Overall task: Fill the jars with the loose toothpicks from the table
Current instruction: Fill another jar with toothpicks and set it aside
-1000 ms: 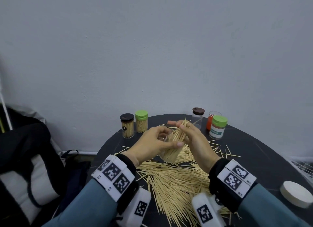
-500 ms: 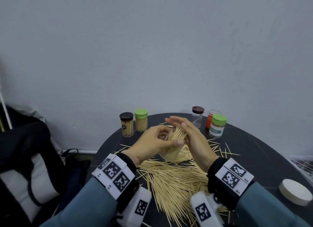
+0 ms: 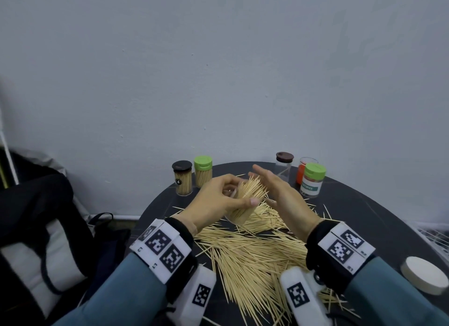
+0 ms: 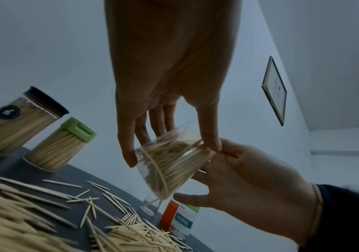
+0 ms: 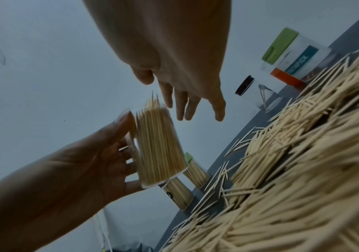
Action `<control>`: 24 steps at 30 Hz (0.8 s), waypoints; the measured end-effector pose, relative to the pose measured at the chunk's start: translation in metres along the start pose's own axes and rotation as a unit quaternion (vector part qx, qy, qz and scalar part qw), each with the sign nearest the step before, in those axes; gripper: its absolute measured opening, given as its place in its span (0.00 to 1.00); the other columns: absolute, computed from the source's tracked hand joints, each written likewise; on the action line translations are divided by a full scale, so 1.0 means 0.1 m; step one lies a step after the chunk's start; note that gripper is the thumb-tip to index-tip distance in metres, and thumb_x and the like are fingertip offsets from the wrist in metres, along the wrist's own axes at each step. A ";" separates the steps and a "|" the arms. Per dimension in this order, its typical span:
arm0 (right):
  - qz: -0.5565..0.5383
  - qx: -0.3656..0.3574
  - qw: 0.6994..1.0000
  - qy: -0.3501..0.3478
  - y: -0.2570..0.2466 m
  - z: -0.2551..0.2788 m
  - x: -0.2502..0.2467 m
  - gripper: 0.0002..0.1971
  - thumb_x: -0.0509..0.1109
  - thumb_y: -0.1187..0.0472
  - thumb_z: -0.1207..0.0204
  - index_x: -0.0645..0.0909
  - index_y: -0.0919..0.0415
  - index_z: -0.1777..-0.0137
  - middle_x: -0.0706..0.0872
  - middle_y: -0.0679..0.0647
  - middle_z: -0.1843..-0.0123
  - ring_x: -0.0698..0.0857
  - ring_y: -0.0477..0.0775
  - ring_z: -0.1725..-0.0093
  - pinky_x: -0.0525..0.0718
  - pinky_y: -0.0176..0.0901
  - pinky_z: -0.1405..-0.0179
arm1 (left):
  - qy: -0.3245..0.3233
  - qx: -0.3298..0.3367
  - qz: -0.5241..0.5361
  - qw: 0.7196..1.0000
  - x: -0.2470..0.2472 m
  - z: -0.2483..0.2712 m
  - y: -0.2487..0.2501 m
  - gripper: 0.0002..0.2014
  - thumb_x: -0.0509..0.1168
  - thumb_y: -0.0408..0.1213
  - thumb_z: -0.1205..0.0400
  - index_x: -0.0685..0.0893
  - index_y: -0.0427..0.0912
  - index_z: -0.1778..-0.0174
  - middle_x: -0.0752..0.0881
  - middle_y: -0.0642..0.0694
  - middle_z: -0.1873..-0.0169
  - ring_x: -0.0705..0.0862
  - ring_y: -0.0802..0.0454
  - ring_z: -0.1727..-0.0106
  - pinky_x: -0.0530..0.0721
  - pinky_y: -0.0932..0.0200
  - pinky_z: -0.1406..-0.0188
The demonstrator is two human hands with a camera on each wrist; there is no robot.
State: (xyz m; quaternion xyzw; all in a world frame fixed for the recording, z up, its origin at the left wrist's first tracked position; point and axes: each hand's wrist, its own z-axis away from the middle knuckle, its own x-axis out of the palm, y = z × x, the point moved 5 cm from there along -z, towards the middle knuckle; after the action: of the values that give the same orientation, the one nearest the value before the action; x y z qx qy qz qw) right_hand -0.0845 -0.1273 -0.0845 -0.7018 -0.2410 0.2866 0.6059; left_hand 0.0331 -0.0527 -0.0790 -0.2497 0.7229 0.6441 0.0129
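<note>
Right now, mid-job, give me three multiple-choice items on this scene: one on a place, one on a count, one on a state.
1. Where is the jar being filled?
A. In the left hand
B. On the table
C. On the bag

2. How many green-lidded jars stand on the table?
A. One
B. Two
C. Four

3. How is the right hand?
A. Fist
B. Gripping a lid
C. Open, fingers straight

Answers:
1 A: the left hand grips the clear jar above the table.
2 B: one green-lidded jar, one labelled green-lidded jar.
3 C: the right hand holds nothing beside the toothpicks.
</note>
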 end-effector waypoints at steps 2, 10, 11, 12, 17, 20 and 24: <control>0.001 0.016 1.000 -0.024 0.04 -0.02 0.02 0.17 0.50 0.50 0.14 0.72 0.43 0.29 0.76 0.44 0.29 0.70 0.43 0.28 0.63 0.51 0.25 | 0.002 0.010 0.000 1.000 -0.01 0.01 0.02 0.26 0.79 0.44 0.34 0.83 0.46 0.41 0.86 0.50 0.48 0.83 0.55 0.45 0.81 0.61 0.42; 0.008 0.033 0.995 -0.094 0.14 -0.03 0.13 0.18 0.58 0.50 0.17 0.73 0.45 0.29 0.81 0.49 0.32 0.76 0.50 0.29 0.62 0.59 0.22 | -0.029 0.027 -0.032 0.999 -0.01 0.03 0.01 0.31 0.79 0.48 0.39 0.82 0.47 0.39 0.86 0.52 0.45 0.83 0.57 0.40 0.81 0.58 0.38; 0.014 0.033 0.995 -0.096 0.14 -0.03 0.12 0.17 0.59 0.51 0.18 0.73 0.45 0.29 0.82 0.48 0.33 0.76 0.50 0.29 0.63 0.59 0.22 | -0.031 0.028 -0.032 0.999 -0.01 0.04 0.02 0.32 0.79 0.49 0.40 0.83 0.47 0.39 0.86 0.52 0.44 0.83 0.57 0.40 0.81 0.57 0.38; 0.018 0.032 0.995 -0.094 0.14 -0.03 0.11 0.17 0.59 0.51 0.18 0.74 0.45 0.30 0.82 0.48 0.33 0.76 0.50 0.29 0.63 0.58 0.22 | -0.028 0.028 -0.031 0.999 -0.02 0.04 0.03 0.33 0.78 0.51 0.41 0.83 0.47 0.39 0.86 0.52 0.45 0.83 0.57 0.41 0.81 0.56 0.37; 0.032 -0.002 0.999 -0.044 -0.02 -0.01 -0.02 0.15 0.61 0.52 0.19 0.76 0.48 0.34 0.82 0.49 0.35 0.76 0.47 0.32 0.70 0.46 0.31 | 0.017 0.019 -0.020 0.999 -0.10 0.04 0.03 0.27 0.80 0.44 0.37 0.83 0.47 0.41 0.87 0.51 0.47 0.84 0.54 0.43 0.82 0.56 0.39; 0.072 -0.048 0.996 -0.009 -0.11 -0.01 -0.10 0.09 0.67 0.61 0.21 0.80 0.56 0.42 0.85 0.52 0.49 0.82 0.46 0.49 0.80 0.32 0.52 | 0.046 0.025 -0.041 0.998 -0.14 0.04 0.04 0.26 0.81 0.43 0.37 0.84 0.46 0.42 0.87 0.53 0.50 0.84 0.57 0.45 0.82 0.58 0.41; 0.133 -0.096 0.986 -0.012 -0.14 0.00 -0.11 0.03 0.73 0.65 0.26 0.85 0.59 0.54 0.87 0.51 0.61 0.84 0.47 0.61 0.82 0.32 0.63 | 0.074 0.046 -0.085 0.993 -0.17 0.04 0.05 0.25 0.81 0.43 0.36 0.83 0.48 0.44 0.85 0.58 0.51 0.82 0.62 0.47 0.76 0.73 0.50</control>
State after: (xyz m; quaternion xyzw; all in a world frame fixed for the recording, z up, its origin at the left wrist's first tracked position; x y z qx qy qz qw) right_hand -0.0919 -0.1326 -0.0691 -0.7790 -0.1792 0.3482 0.4897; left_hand 0.0450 -0.0426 -0.0692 -0.3566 0.7267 0.5867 0.0253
